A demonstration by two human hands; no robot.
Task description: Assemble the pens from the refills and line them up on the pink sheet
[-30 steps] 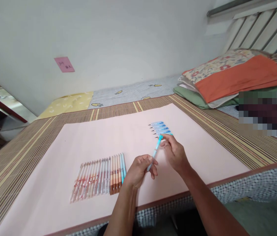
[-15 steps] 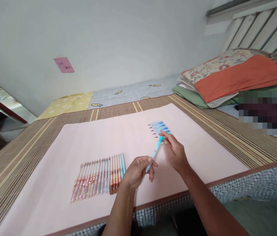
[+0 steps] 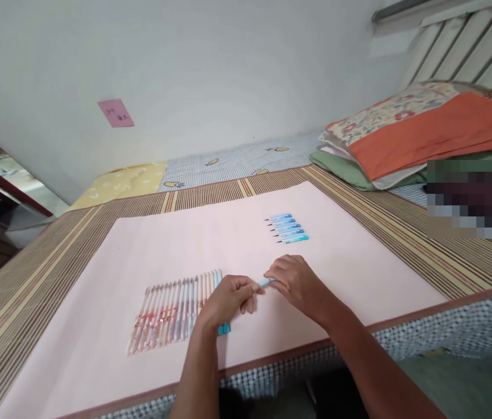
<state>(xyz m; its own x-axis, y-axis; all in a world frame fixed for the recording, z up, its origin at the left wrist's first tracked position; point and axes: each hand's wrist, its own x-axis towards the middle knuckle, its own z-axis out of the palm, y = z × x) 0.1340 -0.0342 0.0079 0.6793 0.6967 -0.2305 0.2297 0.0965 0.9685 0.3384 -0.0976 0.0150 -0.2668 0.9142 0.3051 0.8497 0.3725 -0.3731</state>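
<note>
Both my hands meet low over a pink sheet (image 3: 110, 273), pinching the two ends of a light-blue pen (image 3: 266, 282). My left hand (image 3: 227, 300) is closed on the pen's left end, right beside a row of several pens (image 3: 170, 312) in clear, orange and blue. That hand covers the row's right edge, and a blue tip (image 3: 224, 329) shows under it. My right hand (image 3: 295, 283) is closed on the pen's right end. Farther back on the sheet, several blue pens (image 3: 288, 228) lie side by side, apart from both hands.
The pink sheet lies on a striped woven mat (image 3: 407, 233) over a bed with a checked cover. Folded orange and floral bedding (image 3: 416, 134) is stacked at the back right. A pink note (image 3: 116, 112) sticks on the white wall.
Both hands came down and back toward me with the light-blue pen. The pen went from slanted upright to nearly flat, and my right hand left the group of blue pens.
</note>
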